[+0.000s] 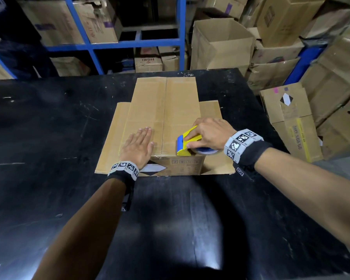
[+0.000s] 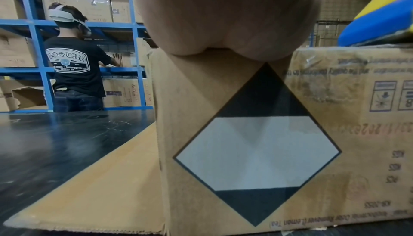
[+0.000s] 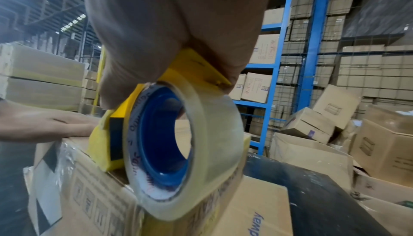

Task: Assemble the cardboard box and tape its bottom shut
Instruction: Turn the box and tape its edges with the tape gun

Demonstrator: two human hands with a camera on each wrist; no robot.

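A brown cardboard box point(image 1: 166, 110) stands upside down on the black table point(image 1: 49, 128), its bottom flaps folded shut on top and its lower flaps splayed on the table. My left hand point(image 1: 138, 146) lies flat on the left bottom flap near the front edge, fingers straight. My right hand point(image 1: 207, 132) grips a yellow and blue tape dispenser point(image 1: 187, 143) at the box's near edge, just right of the centre seam. Its clear tape roll point(image 3: 178, 151) overhangs the box's front face point(image 2: 257, 151), which bears a black and white diamond label.
Blue shelving point(image 1: 93, 41) with cartons runs behind the table. Loose and open cardboard boxes point(image 1: 291, 122) are piled at the right, past the table's edge. Another person point(image 2: 76, 59) stands at the shelves to the left. The table's near half point(image 1: 170, 229) lies under my forearms.
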